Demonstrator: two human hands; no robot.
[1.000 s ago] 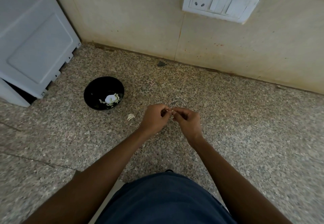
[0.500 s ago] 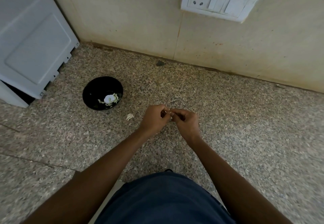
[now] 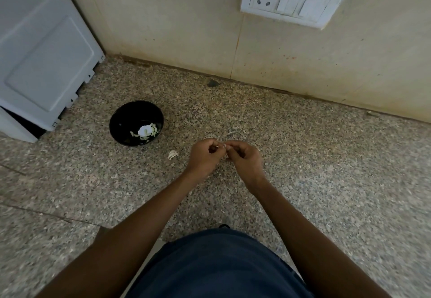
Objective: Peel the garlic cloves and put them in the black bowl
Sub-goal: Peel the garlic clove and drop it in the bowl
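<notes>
- We see the left hand [image 3: 202,157] and right hand [image 3: 245,158] meeting fingertip to fingertip above the speckled granite counter [image 3: 326,169], both pinching a small pale garlic clove [image 3: 221,146] (mostly hidden by the fingers).
- To the left sits the round black bowl [image 3: 136,123], holding pale peeled cloves [image 3: 145,131].
- A white scrap of garlic skin [image 3: 172,154] lies between bowl and hands.
</notes>
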